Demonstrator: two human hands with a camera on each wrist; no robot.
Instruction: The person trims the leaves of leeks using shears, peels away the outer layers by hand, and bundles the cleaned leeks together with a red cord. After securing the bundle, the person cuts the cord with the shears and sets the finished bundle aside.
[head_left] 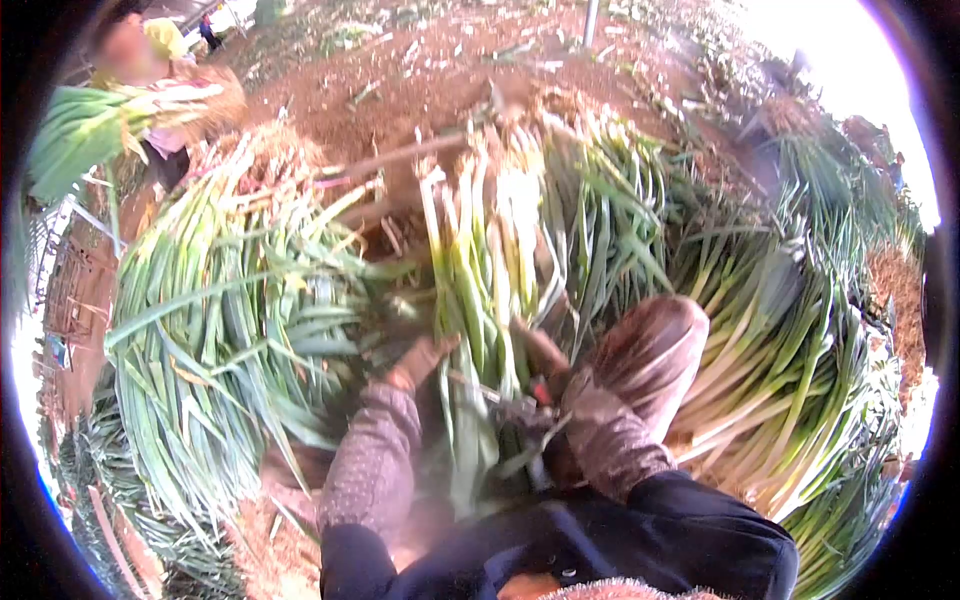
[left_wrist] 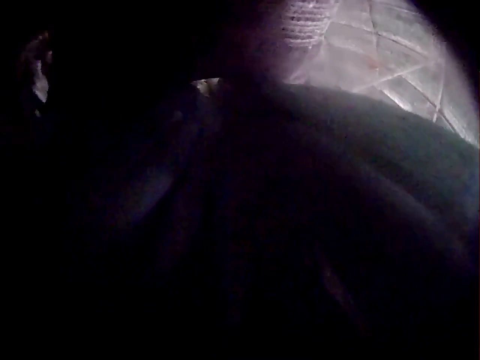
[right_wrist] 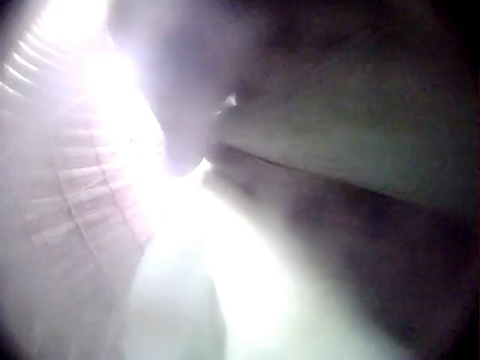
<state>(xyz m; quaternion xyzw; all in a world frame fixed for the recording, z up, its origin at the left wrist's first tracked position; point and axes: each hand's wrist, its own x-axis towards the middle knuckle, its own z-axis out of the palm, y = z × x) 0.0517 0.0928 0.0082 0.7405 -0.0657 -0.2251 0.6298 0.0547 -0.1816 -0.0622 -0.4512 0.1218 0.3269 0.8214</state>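
A bundle of long green onions [head_left: 470,275] stands between my hands in the head view, its pale root ends pointing away and its green leaves hanging toward me. My left hand [head_left: 424,360] grips the near left side of the bundle, at the leafy part. On the other side, my right hand [head_left: 541,350] holds it at about the same height, with its fingers partly hidden by the leaves. The left wrist view is mostly dark, with a dim leaf [left_wrist: 390,142] up close. Glare washes out the right wrist view, where a broad green leaf [right_wrist: 337,157] crosses.
A large heap of green onions [head_left: 220,330] lies on the left, and another heap [head_left: 770,370] spreads on the right beside my knee [head_left: 660,340]. Brown soil [head_left: 400,80] with scraps lies ahead. At the upper left, another person [head_left: 125,50] carries green onions [head_left: 90,135].
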